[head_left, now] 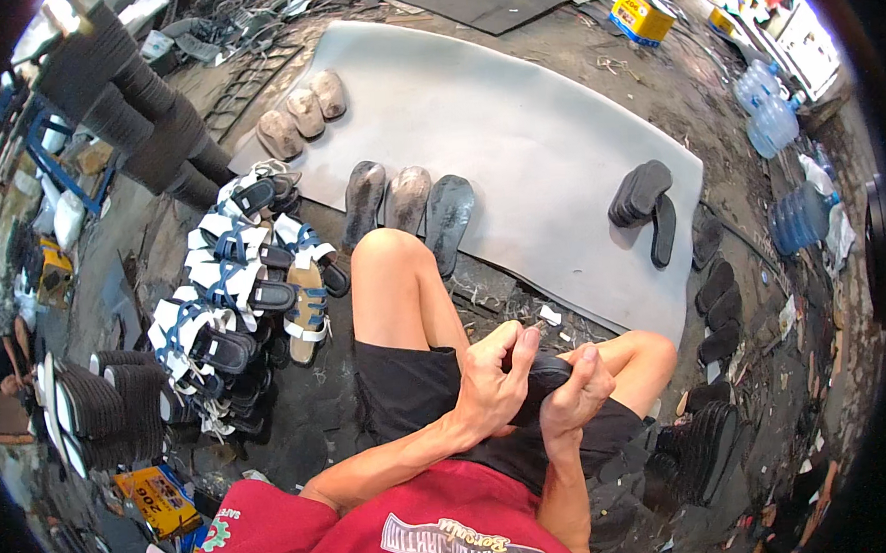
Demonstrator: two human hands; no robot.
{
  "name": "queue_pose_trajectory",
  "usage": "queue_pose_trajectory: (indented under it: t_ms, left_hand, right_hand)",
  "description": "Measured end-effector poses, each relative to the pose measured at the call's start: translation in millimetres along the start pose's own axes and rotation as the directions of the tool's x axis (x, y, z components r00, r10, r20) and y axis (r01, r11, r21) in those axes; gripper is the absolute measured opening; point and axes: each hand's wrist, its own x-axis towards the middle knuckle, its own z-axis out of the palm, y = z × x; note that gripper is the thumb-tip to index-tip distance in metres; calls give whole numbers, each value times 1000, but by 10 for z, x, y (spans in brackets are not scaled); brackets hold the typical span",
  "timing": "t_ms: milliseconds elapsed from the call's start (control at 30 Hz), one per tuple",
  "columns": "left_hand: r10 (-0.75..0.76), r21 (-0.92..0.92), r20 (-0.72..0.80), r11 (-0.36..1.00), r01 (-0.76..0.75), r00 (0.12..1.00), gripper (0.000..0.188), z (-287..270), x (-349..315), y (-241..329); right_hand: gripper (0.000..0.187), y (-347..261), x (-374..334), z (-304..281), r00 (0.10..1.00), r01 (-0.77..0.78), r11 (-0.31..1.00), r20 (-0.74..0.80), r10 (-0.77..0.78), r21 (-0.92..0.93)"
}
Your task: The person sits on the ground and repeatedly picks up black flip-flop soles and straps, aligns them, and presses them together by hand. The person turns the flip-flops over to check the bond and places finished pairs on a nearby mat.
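Above my lap I hold a black shoe sole (546,375) between both hands. My left hand (492,379) is closed on its left side, with thumb and forefinger pinched together near the top. Whether something small is in that pinch I cannot make out. On the other side, my right hand (576,398) grips the sole with its thumb pointing up. Much of the sole is hidden by my fingers. Just beyond my hands a small white scrap (550,316) lies by the edge of the grey sheet (547,161).
Several strapped sandals (226,298) are heaped at my left. Stacks of black soles (120,414) stand beyond them. On the sheet lie shoe lasts (306,113), worn foot-shaped pieces (407,200) and dark soles (643,192). Large plastic bottles (772,129) and a yellow box (642,16) are farther off.
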Motion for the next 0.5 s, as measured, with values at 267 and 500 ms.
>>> queue_pose_trajectory:
  t_ms: [267,500]
  left_hand:
    - [-14,-25,-176,1000,10,984,50,-29,121,-87]
    - [87,92,-7,992,-86,996,44,175,-120,-524]
  right_hand:
    - [65,51,-136,1,1000,-30,997,1,30,73]
    - [77,385,-116,76,870,-404,915,-314,379,-14]
